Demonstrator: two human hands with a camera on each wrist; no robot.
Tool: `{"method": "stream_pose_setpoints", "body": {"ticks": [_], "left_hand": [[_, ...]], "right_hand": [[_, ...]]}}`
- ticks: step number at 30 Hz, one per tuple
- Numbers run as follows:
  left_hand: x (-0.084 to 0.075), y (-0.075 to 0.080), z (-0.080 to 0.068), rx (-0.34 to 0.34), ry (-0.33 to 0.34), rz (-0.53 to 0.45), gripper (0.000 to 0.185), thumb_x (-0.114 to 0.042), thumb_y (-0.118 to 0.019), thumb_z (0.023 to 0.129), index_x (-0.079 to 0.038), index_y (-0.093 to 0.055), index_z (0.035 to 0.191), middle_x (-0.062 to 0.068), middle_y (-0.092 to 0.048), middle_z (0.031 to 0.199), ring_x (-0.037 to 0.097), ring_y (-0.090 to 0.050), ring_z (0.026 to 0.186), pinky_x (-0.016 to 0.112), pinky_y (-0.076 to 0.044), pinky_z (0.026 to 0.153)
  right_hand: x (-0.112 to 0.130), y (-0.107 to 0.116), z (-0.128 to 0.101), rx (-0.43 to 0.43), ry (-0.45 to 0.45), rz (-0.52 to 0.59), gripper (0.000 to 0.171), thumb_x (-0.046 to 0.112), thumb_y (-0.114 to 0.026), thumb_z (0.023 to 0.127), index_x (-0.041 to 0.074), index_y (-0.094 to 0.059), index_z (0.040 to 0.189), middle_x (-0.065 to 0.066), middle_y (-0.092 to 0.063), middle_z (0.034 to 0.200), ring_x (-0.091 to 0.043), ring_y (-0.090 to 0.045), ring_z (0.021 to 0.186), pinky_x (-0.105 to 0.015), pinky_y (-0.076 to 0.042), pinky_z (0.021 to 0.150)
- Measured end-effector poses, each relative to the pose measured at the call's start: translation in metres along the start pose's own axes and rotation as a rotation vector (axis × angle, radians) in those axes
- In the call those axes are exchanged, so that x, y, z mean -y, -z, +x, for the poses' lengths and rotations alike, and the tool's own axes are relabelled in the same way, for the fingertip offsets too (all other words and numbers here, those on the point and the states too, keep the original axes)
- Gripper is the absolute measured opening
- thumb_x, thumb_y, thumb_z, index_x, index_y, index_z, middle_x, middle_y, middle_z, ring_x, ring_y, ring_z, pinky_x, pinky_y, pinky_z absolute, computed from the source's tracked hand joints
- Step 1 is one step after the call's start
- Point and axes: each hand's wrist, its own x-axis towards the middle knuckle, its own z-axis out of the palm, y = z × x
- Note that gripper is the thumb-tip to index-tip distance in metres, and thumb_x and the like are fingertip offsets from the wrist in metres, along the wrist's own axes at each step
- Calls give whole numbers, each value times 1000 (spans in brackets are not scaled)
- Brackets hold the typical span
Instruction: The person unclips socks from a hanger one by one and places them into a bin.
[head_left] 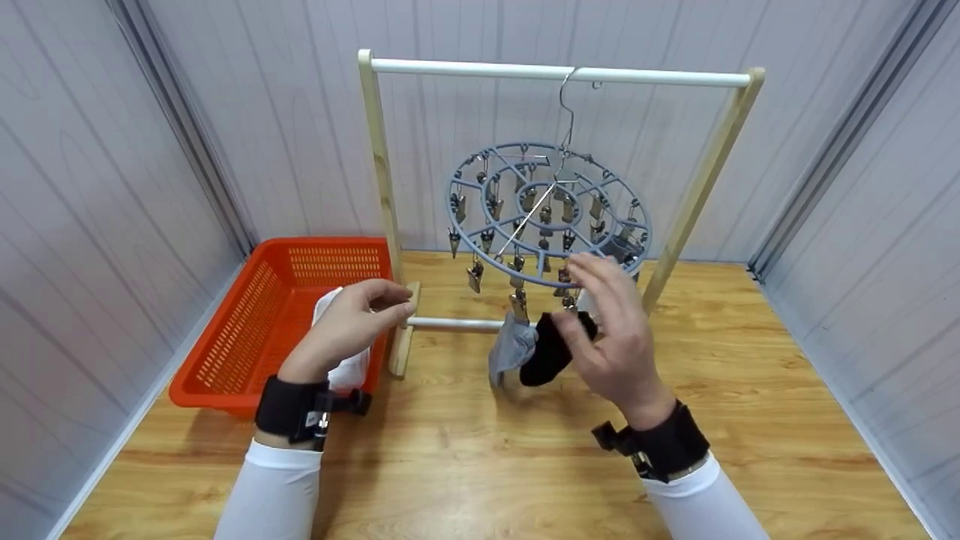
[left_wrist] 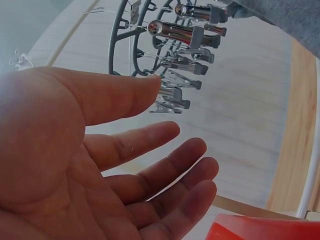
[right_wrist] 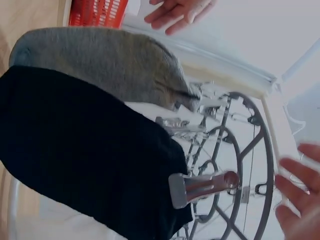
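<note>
A round blue-grey clip hanger (head_left: 541,276) hangs by its metal hook from a rack's white bar, with metal clips dangling all over it. A grey sock (head_left: 512,346) and a black sock (head_left: 546,354) hang clipped along its near edge. Just in front of the black sock is my right hand (head_left: 619,341), fingers spread and slightly bent, holding nothing. My left hand (head_left: 351,324) hovers over the right side of the orange basket (head_left: 217,330), its fingers loosely bent and nothing in them. Beneath it, white cloth (head_left: 351,371) lies in the basket, partly hidden by the hand.
The wooden rack, with its left post (head_left: 381,150) and right post (head_left: 705,187), stands on a wood-grain surface (head_left: 480,465). Its white top bar (head_left: 480,70) spans above the hanger. Pale panel walls (head_left: 262,112) close in the back and both sides. Something pale hangs behind my right hand.
</note>
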Motion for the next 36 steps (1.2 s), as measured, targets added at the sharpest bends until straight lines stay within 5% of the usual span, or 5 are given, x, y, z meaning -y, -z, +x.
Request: {"method": "stream_pose_setpoints", "body": {"ticks": [5, 11, 22, 29, 36], "left_hand": [[-1, -5, 1, 34, -12, -5, 38, -22, -76, 107, -1, -73, 138, 14, -75, 132, 33, -67, 119, 45, -57, 102], [-7, -20, 1, 76, -9, -15, 42, -25, -77, 107, -2, -71, 141, 12, -75, 132, 32, -69, 119, 49, -58, 104], [-15, -76, 10, 122, -123, -83, 52, -26, -80, 106, -2, -64, 149, 14, -70, 143, 31, -69, 128, 49, -58, 108], [-6, -110, 15, 93, -209, -94, 68, -34, -82, 104, 0, -55, 157, 18, -62, 156, 38, -61, 141, 54, -50, 116], [3, -129, 18, 94, -252, -164, 77, -29, -84, 102, 5, -48, 160, 23, -63, 153, 40, -63, 138, 54, -49, 116]], "right_hand": [[-9, 4, -2, -101, -159, -217, 45, 27, -69, 105, -8, -71, 134, -26, -70, 138, -46, -61, 134, -58, -31, 129], [-12, 3, -7, 10, -285, -334, 51, 31, -67, 109, -10, -67, 138, -29, -65, 144, -45, -56, 141, -59, -23, 133], [-11, -2, -8, 43, -285, -313, 49, 31, -69, 108, -10, -69, 135, -29, -66, 143, -45, -57, 140, -62, -30, 128], [-7, -4, -9, 58, -244, -300, 44, 27, -70, 108, -9, -71, 134, -28, -68, 139, -47, -58, 139, -62, -31, 129], [-5, -4, -10, 82, -223, -293, 41, 25, -67, 111, -9, -72, 132, -27, -71, 135, -48, -58, 139, -63, -32, 128]]}}
